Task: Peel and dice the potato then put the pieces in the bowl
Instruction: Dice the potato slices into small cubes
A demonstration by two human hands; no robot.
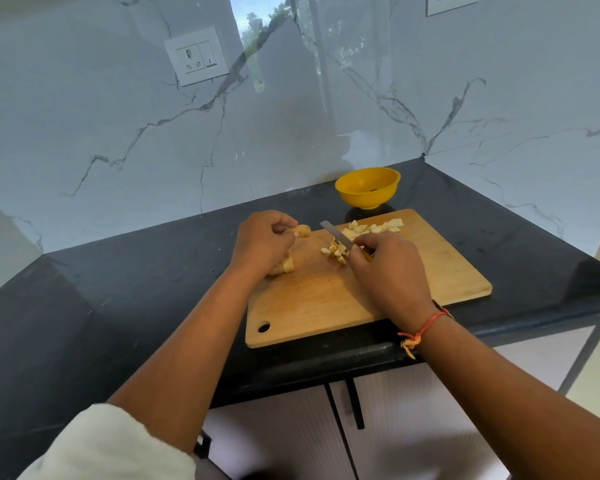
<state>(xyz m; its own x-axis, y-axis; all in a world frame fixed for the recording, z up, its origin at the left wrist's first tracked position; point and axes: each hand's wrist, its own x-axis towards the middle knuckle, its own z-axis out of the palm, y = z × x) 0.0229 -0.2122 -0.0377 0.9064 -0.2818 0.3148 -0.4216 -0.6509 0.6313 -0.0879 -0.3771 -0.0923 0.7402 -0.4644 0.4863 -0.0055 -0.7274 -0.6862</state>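
Many pieces [371, 228] lie diced on the board [326, 299], none in the bowl [368, 187] at one o'clock, while the left hand [262, 239] curls round uncut potato [300, 231] and the right hand [388, 268] grips the knife [336, 235].

- A black stone counter [118, 306] carries everything. It is dark and a little shiny, and it fits into a corner between two walls [84, 133] with grey veins.
- A wooden cutting board [326, 299] lies flat on the counter, turned at an angle. Its near corner, the one with a round hole [264, 327], comes close to the front edge of the counter.
- A yellow bowl [364, 199] stands upright on the counter just behind the far edge of the board, near the corner of the walls. I cannot tell if it touches the board.
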